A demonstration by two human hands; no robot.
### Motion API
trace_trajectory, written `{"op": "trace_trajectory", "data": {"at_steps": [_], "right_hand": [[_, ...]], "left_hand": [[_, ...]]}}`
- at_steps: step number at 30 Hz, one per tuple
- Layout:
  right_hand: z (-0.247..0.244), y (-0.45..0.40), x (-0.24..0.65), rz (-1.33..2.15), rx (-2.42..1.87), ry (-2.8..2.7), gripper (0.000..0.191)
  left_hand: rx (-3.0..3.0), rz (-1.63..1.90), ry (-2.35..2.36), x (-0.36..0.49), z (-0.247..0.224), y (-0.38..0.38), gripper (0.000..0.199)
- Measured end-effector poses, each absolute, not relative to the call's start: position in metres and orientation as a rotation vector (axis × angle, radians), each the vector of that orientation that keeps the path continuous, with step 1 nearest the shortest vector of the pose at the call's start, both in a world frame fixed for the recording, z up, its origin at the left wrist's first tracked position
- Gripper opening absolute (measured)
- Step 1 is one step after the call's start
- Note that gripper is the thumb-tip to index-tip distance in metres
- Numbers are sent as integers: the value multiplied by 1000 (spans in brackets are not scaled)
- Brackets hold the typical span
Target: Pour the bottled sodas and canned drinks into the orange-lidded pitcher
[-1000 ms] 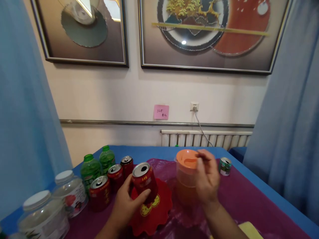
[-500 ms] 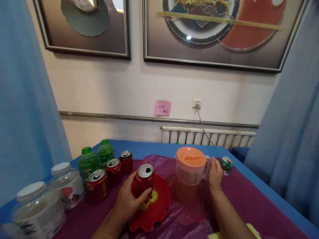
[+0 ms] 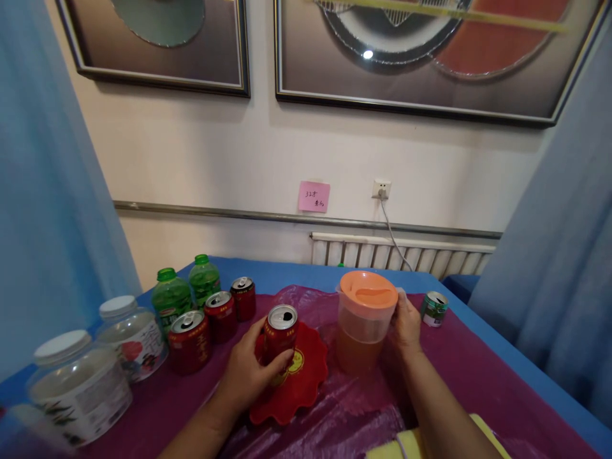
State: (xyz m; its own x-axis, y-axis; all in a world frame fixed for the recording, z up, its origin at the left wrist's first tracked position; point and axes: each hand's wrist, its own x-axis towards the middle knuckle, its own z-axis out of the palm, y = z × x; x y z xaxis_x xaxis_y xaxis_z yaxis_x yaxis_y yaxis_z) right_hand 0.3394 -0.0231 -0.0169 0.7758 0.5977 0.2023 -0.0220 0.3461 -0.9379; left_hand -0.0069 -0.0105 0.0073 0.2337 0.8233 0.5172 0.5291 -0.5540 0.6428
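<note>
Purple-covered surface [image 3: 478, 370] | gripping red can [image 3: 281, 338], left hand [image 3: 245, 368] | shifted right hand [image 3: 406, 322] from lid [image 3: 366, 288] to jug [image 3: 361, 335], grip curled | now holding both

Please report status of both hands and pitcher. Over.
Left hand around red can. Right hand at pitcher, handle side, grip unclear. Pitcher upright, orange lid on. Yellow cloth partly behind right forearm.

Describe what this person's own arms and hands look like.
The left grip and right grip are bare human hands, without gloves. The left forearm and right forearm are uncovered down to the picture's edge, with no sleeves showing. No watch, bracelet or cable shows on either wrist. Some fingers are hidden, so rings can't be fully ruled out.
</note>
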Motion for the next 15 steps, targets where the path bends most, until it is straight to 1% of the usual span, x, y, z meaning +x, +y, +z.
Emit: {"op": "trace_trajectory", "data": {"at_steps": [6,15], "right_hand": [[-13,-27,338,402,-1203,-590,75],[-5,-32,336,378,-1278,-602,88]], "left_hand": [[2135,1175,1243,-3,21,-21,65],[2113,1175,1234,-2,21,-23,68]]}}
